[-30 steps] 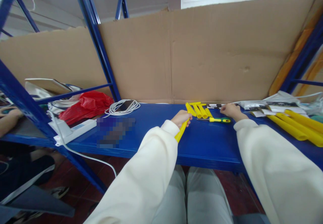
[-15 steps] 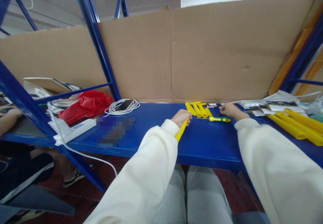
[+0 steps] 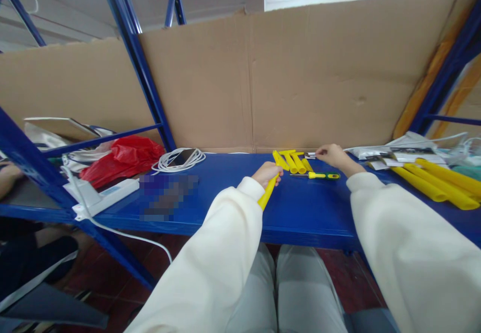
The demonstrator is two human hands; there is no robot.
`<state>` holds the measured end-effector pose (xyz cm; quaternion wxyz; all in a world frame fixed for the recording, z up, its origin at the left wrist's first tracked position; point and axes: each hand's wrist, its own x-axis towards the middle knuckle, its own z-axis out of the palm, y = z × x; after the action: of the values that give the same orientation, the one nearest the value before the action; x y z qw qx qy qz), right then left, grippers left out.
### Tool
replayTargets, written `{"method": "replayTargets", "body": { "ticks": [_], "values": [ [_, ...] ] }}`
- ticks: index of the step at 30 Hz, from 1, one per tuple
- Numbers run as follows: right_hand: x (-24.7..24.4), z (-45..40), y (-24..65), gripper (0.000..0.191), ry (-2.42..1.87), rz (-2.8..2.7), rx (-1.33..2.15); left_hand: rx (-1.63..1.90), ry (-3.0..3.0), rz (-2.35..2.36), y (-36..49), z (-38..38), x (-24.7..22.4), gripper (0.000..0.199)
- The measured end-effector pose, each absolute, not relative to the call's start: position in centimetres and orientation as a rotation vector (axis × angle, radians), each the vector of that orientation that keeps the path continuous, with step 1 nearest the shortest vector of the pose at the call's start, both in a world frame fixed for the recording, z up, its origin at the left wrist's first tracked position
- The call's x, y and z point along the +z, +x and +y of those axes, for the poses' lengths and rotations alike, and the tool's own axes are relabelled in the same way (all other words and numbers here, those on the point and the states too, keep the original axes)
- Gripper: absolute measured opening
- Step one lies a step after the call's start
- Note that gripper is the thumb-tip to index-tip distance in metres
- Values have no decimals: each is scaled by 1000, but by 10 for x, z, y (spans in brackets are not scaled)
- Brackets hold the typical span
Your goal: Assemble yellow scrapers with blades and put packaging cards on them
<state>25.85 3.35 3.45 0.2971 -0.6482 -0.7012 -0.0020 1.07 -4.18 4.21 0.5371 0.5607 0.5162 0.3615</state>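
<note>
My left hand (image 3: 267,174) is wrapped round a yellow tube (image 3: 266,196), which slants down toward the front edge of the blue shelf. Farther back, my right hand (image 3: 330,153) has its fingertips pinched together beside a small white piece (image 3: 310,155); whether that piece is in the fingers is too small to tell. Several short yellow tubes (image 3: 290,161) lie between the two hands. In front of them rests a screwdriver (image 3: 323,175) with a yellow and green handle, its shaft pointing left.
Longer yellow tubes (image 3: 432,185) and plastic packets (image 3: 398,146) lie on the right. To the left are a coiled white cable (image 3: 161,161) by a phone (image 3: 185,156), a power strip (image 3: 116,195) and a red bag (image 3: 130,155). Another person's hand (image 3: 11,172) shows at far left. Cardboard (image 3: 300,82) stands behind.
My right hand has shifted left and up a little, now covering where a black-and-white strip showed. My left hand keeps its hold on the yellow tube. The view has turned slightly right.
</note>
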Motion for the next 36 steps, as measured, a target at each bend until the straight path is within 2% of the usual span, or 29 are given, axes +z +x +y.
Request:
{"method": "replayTargets", "body": {
  "ticks": [6, 12, 27, 36],
  "values": [
    [47, 19, 197, 11, -1272, -1889, 385, 877, 1275, 1192, 10, -38, 42, 29],
    [37, 10, 167, 4, -1171, -1910, 632, 918, 1181, 1164, 8, -38, 44, 22],
    [19, 12, 170, 13, -1079, -1925, 491, 921, 1161, 1112, 8, -37, 44, 25],
    [16, 10, 172, 17, -1129, -1819, 521, 928, 1176, 1059, 7, -44, 49, 21]
  ]
}}
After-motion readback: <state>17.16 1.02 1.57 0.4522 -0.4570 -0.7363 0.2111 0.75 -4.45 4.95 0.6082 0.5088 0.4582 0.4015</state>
